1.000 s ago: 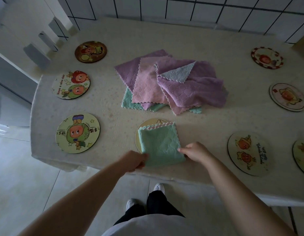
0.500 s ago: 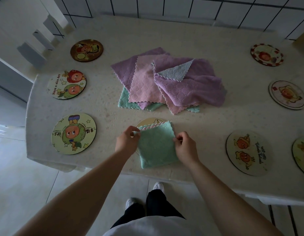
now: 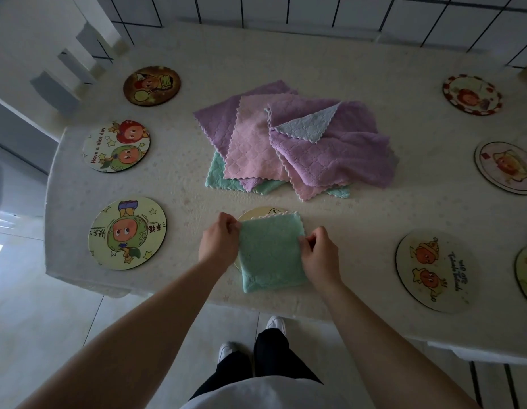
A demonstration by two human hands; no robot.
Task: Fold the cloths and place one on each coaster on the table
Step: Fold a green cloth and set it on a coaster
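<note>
Eight coasters (one under folded green cloth (image 3: 271, 252)), both hands pinching.

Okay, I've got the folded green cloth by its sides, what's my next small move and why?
Probably slide the folded green cloth a little away from you, then let go. Left hand and right hand pinch its side edges, and it hangs toward the table edge, with the coaster showing only beyond its far edge.
</note>
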